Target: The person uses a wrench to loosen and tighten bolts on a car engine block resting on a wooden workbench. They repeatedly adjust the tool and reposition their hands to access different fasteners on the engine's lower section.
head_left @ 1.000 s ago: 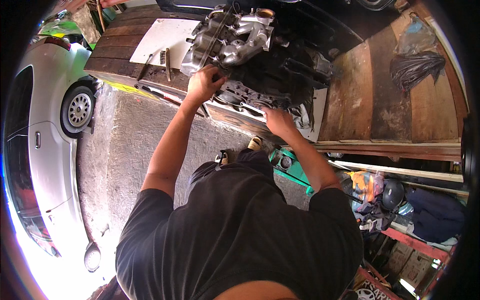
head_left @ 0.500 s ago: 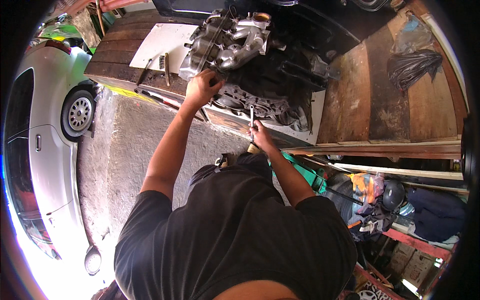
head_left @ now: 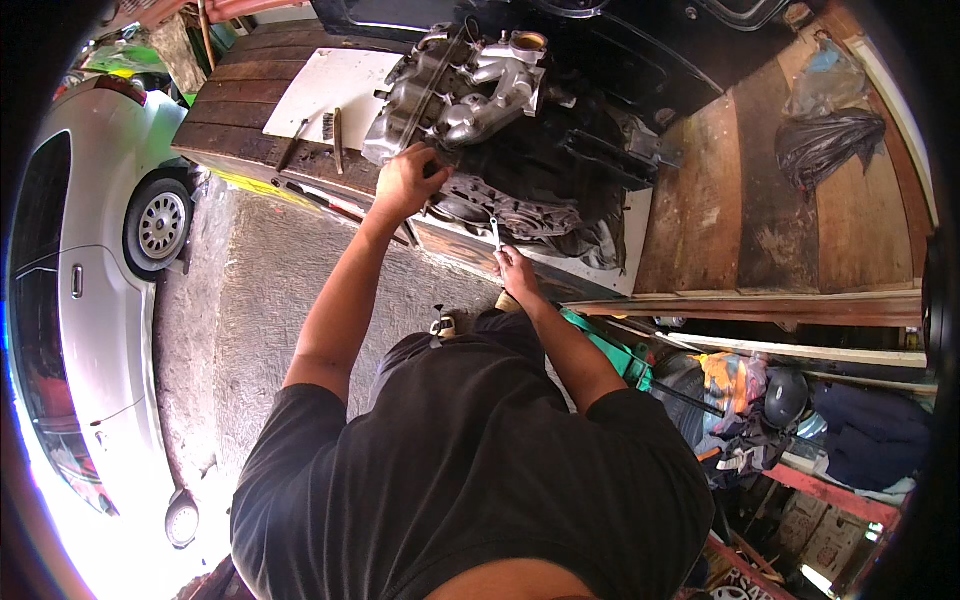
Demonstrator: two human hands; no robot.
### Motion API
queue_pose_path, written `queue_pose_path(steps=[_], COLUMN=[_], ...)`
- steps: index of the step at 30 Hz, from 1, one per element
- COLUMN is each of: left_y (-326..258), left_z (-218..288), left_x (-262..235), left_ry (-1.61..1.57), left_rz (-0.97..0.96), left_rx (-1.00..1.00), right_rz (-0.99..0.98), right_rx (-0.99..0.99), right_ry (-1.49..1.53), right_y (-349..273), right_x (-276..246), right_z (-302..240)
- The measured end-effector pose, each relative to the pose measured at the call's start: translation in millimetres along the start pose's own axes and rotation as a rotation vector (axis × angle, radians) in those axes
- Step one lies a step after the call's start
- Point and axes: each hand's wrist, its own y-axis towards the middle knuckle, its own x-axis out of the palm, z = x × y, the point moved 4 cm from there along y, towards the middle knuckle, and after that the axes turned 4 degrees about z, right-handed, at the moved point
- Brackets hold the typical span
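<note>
A dark, greasy engine block (head_left: 545, 185) topped by a silver cast-metal intake manifold (head_left: 455, 90) is being supported on a wooden truck bed (head_left: 740, 215), at the far middle of the scene. The left hand (head_left: 405, 180) is being pressed against the near left side of the engine, just below the manifold, with its fingers curled; whether anything is being gripped there cannot be told. A slim silver metal wrench (head_left: 494, 233) is being grasped by the right hand (head_left: 518, 270) at the near edge of the engine, its shaft pointing away toward the block. A wire brush (head_left: 329, 126) and a long dark tool (head_left: 292, 145) are lying on the boards to the left. A silver car (head_left: 95, 290) is standing at the far left.
</note>
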Motion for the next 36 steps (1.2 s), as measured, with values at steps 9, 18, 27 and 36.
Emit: queue_pose_path(steps=[9, 18, 27, 36], left_y=[1, -1, -1, 1], left_z=[4, 2, 3, 3], left_x=[-2, -4, -3, -2], left_ry=[0.023, 0.028, 0.020, -0.023], left_rz=[0.020, 0.014, 0.006, 0.002], left_rx=[0.018, 0.017, 0.010, 0.014], right_rz=[0.049, 0.293, 0.223, -0.144], right_rx=[-0.004, -0.229, -0.429, -0.296], right_ry=[0.043, -0.784, -0.888, -1.168], right_y=[19, 6, -17, -32], right_x=[9, -40, -81, -58], right_z=[39, -22, -79, -186])
